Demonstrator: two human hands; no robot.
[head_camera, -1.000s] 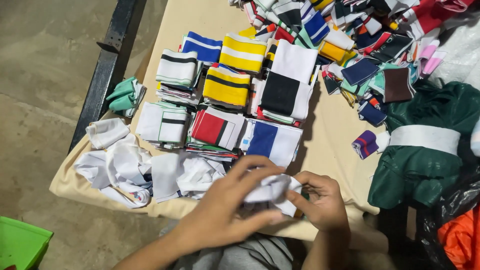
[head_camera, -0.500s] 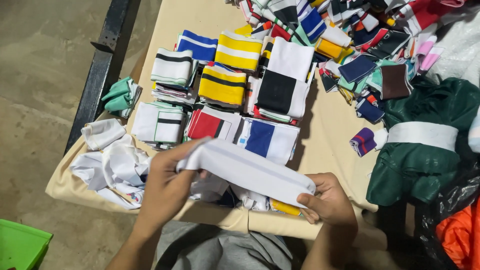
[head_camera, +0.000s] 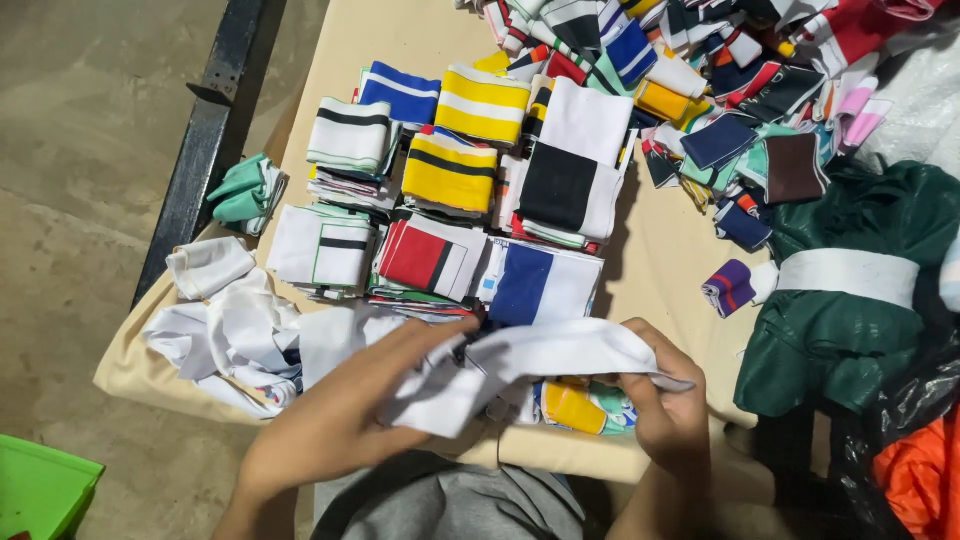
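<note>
Both hands, left hand (head_camera: 335, 430) and right hand (head_camera: 665, 410), pinch a soft, light white cloth piece (head_camera: 540, 365) by its ends, just below the blue-and-white folded stack (head_camera: 540, 285) on the counter (head_camera: 670, 250).

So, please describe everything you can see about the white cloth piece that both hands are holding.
The white cloth piece looks like soft knitted fabric, plain white, long and band-shaped, now slack and creased. It is held just above the near edge of the beige table cover, stretched between the hands. The left hand pinches its lower left part; the right hand holds its right end. Beneath it lies a yellow piece.
</note>
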